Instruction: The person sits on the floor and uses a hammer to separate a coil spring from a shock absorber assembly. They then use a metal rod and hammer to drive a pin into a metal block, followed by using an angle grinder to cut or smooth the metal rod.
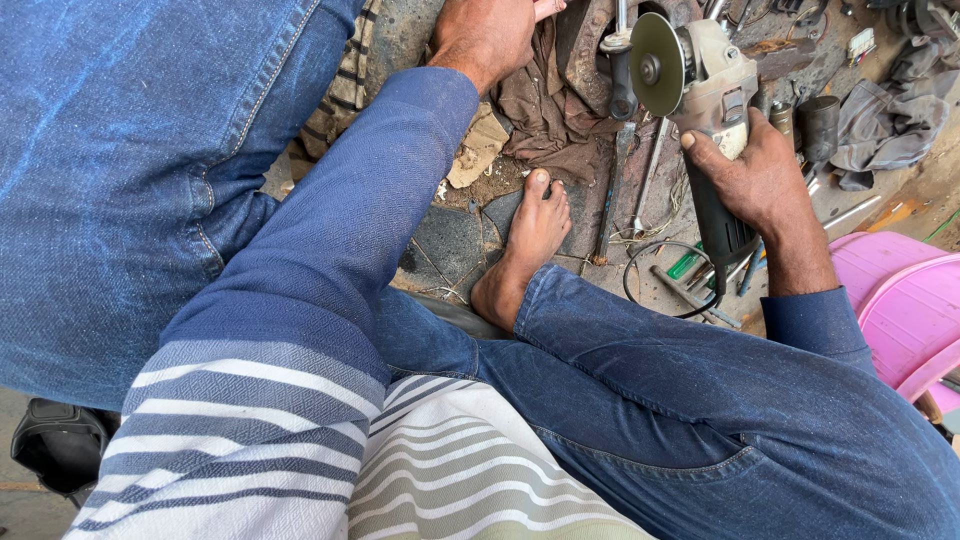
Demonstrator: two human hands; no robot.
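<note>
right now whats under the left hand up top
The left hand rests on a crumpled brown rag spread over dirty ground. Whatever lies beneath the rag and palm is covered and cannot be seen.

The left hand (487,35) is cut off by the top edge, its fingers out of sight. The right hand (757,180) hides the angle grinder (700,90) body; far-right tools blur together.

A pink plastic tub (900,300) beside scattered metal tools (640,180) and rags (885,115)
</note>
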